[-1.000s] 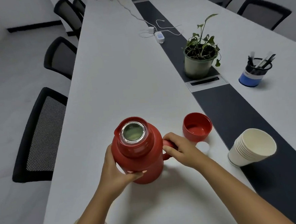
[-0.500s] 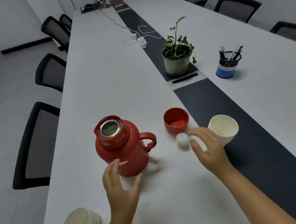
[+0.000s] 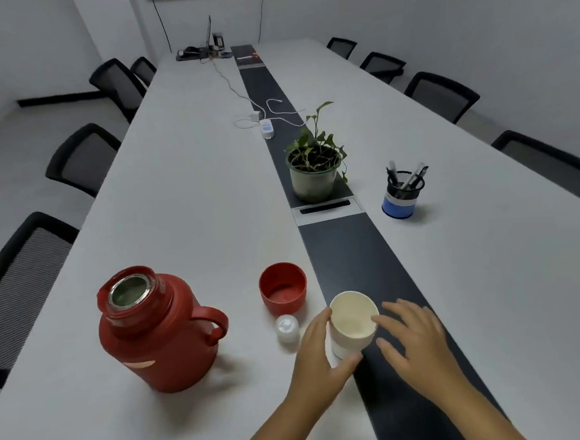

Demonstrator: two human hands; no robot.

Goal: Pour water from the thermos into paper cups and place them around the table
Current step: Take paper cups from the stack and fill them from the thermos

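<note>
- The stack of paper cups (image 3: 352, 322) stands at the near edge of the table's dark centre strip (image 3: 349, 246), between both hands.
- The left hand (image 3: 317, 362) holds the stack, with fingers and thumb curved around its left side.
- The right hand (image 3: 415, 343) is spread, its fingers straight; the fingertips touch the rim of the top cup.
- The red thermos (image 3: 157, 332) stands uncapped to the left, well apart from the hands.
- Its red lid (image 3: 283, 287) and white stopper (image 3: 287, 328) lie between the thermos and the cups.
</note>
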